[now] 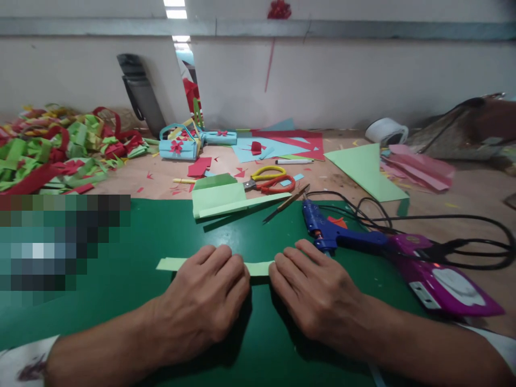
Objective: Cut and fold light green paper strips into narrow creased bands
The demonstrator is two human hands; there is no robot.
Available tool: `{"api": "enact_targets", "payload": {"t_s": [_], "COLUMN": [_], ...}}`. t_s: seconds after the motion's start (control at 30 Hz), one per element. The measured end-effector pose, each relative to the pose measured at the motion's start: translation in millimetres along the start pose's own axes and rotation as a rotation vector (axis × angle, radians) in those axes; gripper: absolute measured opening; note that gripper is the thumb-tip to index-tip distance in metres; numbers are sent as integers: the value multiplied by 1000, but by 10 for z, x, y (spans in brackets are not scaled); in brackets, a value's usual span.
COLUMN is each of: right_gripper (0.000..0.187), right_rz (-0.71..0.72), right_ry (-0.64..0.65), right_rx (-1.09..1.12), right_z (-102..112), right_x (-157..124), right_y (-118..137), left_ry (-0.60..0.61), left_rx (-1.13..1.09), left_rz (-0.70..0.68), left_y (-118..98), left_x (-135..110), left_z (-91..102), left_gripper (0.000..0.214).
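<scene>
A narrow strip of light green paper [259,268] lies crosswise over the green mat [121,317]. My left hand [212,295] is closed on its middle, and the strip's left end sticks out past the knuckles. Gripping the right part is my right hand [316,290], fingers curled; a short length of paper shows between the two hands. The thumbs are hidden beneath the hands. Just beyond sits a folded light green paper piece [220,199]. A blue hot glue gun [342,234] rests on the mat behind my right hand.
Red-and-yellow scissors [276,181] and a pointed tool [286,204] lie ahead. A magenta power strip [447,279] with black cable is at right. Small blue paper bags [178,149] stand at the back, beside a heap of paper pieces [52,145] and a dark bottle [141,94].
</scene>
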State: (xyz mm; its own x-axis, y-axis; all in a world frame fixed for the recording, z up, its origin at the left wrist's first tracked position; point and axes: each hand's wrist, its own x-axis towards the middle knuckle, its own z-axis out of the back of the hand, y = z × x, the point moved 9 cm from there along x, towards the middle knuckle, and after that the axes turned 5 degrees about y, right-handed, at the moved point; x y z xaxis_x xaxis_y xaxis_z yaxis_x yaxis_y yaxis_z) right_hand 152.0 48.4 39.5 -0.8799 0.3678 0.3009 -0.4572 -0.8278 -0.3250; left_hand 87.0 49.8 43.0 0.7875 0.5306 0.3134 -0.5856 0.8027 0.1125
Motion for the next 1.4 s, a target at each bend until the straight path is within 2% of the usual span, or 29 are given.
{"api": "enact_targets", "payload": {"t_s": [0.1, 0.2, 0.37, 0.57, 0.7, 0.87, 1.03, 1.17, 1.4], "right_gripper": [23, 27, 29, 22, 23, 23, 27, 27, 27], "right_rz": [-13, -93, -234, -330, -375, -435, -456, -458, -442], "right_ry": [5, 50, 97, 206, 221, 243, 208, 224, 227], "right_rx": [53, 136, 309, 532, 564, 557, 522, 517, 483], "right_z": [-2, -41, -135, -312, -340, -378, -353, -373, -388], "right_x": [-14, -39, -118, -201, -202, -163, -104, -86, -83], "right_y": [-14, -97, -307, -443, -494, -539, -572, -579, -574], "left_ry": [-8, -15, 114, 65, 93, 129, 170, 159, 208], "left_rx": [-19, -92, -272, -345, -388, -487, -489, -425, -393], "left_rz": [34, 97, 166, 224, 317, 487, 529, 546, 577], "left_y": [56, 141, 258, 372, 481, 667, 714, 743, 791], "left_x": [-103, -177, -207, -248, -232, -225, -228, -232, -243], "left_z": [-17, -29, -119, -162, -204, -165, -169, -169, -243], "left_gripper": [25, 26, 28, 23, 26, 27, 29, 30, 31]}}
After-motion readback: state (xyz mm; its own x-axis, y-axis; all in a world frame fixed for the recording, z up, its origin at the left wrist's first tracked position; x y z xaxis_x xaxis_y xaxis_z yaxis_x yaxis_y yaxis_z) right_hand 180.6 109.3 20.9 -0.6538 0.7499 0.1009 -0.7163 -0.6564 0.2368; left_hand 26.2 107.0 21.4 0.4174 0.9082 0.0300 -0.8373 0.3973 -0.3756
